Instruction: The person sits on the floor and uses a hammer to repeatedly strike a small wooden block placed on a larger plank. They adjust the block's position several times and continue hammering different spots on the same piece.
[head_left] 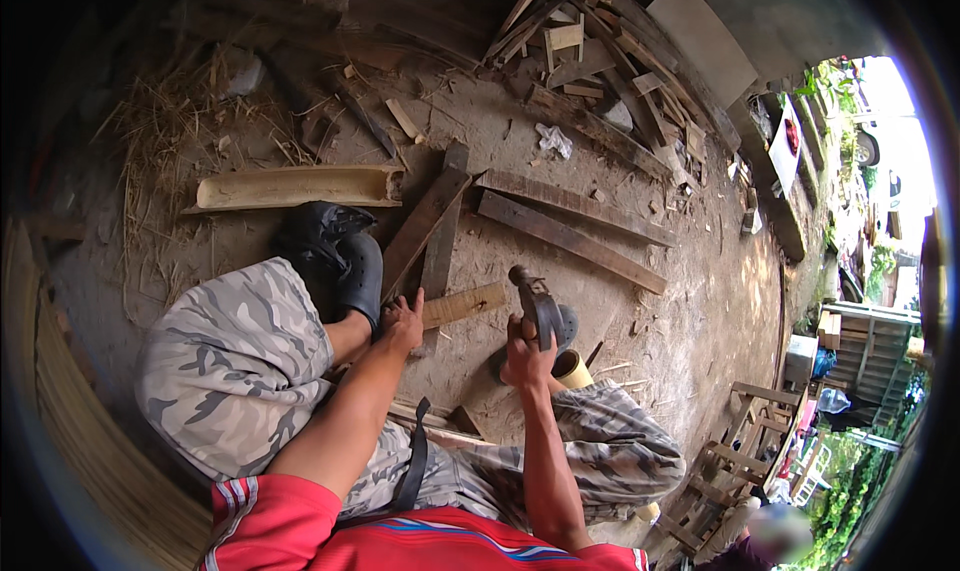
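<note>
My left hand (403,323) is closed at the left end of a short, light wooden board (468,305), one finger stretched toward the crossed dark planks. This board lies over the lower part of the dark planks (425,226). In my right hand (526,357) is a claw hammer (540,309), raised just right of the board, its head uppermost. Most of its handle is hidden by my fingers. Behind that hand, a pale yellow cylindrical container (572,370) stands near my right shoe (568,323).
Two dark planks (570,239) lie ahead on the dirt floor. A split bamboo-like trough (298,188) and a black plastic bag (318,233) are near my left shoe (360,283). Scrap wood (640,81) is piled at the far right. Another person (750,546) is at lower right.
</note>
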`<state>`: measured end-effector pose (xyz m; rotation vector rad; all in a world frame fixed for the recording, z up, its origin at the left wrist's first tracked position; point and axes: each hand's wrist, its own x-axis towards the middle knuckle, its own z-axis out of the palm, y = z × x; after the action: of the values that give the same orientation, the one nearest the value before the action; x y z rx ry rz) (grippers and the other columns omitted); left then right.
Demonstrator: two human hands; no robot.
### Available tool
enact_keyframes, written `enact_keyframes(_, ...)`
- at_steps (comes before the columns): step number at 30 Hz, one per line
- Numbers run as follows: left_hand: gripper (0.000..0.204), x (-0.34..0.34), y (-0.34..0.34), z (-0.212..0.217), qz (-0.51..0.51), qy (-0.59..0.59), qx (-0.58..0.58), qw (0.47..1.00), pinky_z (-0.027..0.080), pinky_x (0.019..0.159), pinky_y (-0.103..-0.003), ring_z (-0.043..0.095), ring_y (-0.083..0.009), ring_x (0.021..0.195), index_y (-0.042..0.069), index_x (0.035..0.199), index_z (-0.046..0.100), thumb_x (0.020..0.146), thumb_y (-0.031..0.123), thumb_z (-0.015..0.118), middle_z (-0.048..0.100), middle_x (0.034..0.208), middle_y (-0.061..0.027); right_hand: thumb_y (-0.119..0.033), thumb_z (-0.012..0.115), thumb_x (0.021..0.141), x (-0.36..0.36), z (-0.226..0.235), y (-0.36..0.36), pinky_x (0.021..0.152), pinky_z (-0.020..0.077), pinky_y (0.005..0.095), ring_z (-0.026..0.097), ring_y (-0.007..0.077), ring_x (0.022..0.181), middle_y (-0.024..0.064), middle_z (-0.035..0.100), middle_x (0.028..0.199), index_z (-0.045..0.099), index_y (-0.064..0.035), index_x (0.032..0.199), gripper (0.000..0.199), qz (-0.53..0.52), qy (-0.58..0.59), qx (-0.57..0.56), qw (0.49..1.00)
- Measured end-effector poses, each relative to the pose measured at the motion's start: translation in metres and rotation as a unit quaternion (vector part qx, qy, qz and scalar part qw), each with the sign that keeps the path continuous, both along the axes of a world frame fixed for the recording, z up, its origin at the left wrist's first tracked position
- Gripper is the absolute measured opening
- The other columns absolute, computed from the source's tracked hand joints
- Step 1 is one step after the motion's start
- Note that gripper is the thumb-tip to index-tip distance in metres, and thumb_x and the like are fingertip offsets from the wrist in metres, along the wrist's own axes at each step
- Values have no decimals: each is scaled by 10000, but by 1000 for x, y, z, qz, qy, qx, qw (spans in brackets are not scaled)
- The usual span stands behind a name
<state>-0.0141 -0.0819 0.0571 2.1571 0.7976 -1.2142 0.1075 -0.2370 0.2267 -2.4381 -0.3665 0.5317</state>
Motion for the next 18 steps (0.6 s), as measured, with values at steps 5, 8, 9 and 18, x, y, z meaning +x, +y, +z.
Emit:
enact_keyframes(5,1180,12,1,6,-25,-5,-13,1000,282,1148,-480,333,-413,1396,190,1527,-209,781,157,704,132,1589,-261,-183,583,846,-19,-60,-30,678,511,462,673,409,753,257,652,773,632,16,895,210,28,-79,31,996)
enact_keyframes(8,1156,10,6,3,-7,12,-7,1000,285,1147,-484,321,-423,1402,173,1522,-220,795,161,679,131,1588,-262,-219,591,816,-5,-57,-26,701,516,483,677,416,815,272,661,825,652,-36,996,264,-10,66,-133,989)
enact_keyframes(9,1154,14,5,9,-17,20,-4,1000,282,1147,-488,328,-426,1400,161,1517,-230,799,153,673,130,1587,-267,-227,616,799,-1,-49,-27,686,513,448,682,390,770,242,671,791,652,-21,937,251,-25,82,-125,988)
enact_keyframes(18,1136,19,6,17,-20,40,-21,999,250,1160,-482,298,-411,1419,172,1504,-266,838,189,655,91,1588,-279,-216,633,831,-24,-62,-7,591,471,414,625,346,674,182,633,778,584,-19,819,204,-5,-240,3,971)
